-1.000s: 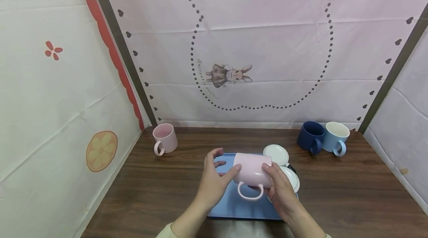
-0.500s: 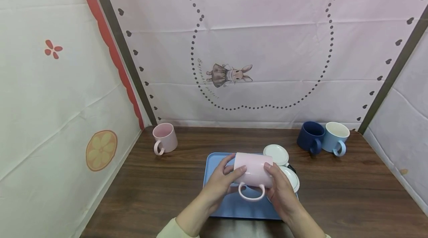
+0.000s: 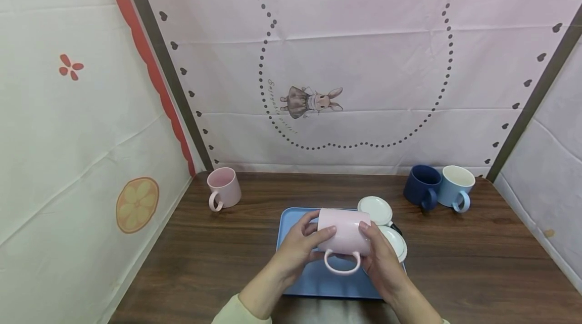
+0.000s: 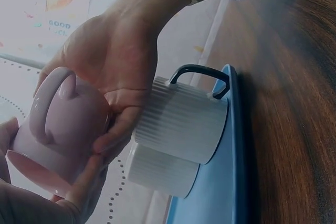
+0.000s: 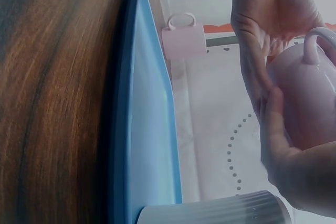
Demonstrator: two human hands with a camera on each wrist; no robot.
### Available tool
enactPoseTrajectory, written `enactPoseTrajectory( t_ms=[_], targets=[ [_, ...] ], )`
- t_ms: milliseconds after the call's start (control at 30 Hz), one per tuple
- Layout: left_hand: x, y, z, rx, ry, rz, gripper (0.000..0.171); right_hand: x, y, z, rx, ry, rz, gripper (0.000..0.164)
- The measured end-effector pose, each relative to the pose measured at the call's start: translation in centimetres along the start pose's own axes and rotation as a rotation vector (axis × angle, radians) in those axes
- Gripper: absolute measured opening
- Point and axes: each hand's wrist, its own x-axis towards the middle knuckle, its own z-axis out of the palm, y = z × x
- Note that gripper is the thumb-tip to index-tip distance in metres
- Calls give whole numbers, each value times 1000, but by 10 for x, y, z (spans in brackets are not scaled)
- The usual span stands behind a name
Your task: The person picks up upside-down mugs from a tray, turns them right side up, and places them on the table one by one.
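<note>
Low in the frame's centre, the pink mug (image 3: 344,233) lay sideways above the blue tray (image 3: 291,223) — left hand (image 3: 297,248) and right hand (image 3: 382,258) clasped its ends. Glazed ceramic probably felt rigid, slick, breakable — the body gave the surest hold.

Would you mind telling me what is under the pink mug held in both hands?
Under the held pink mug lies the blue tray, with two white ribbed cups beside it. The tray surface directly below is hidden by the left hand and right hand.

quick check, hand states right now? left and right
Left hand: holding the pink mug, fingers curled round its open end.
Right hand: holding the same pink mug at its base end, over the blue tray.
</note>
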Motion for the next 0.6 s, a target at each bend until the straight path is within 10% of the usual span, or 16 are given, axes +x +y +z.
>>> enactPoseTrajectory(
  t_ms=[600],
  targets=[
    [1,3,-3,19,21,21,81,-1,-1,-1,-87,14,-82,48]
  ],
)
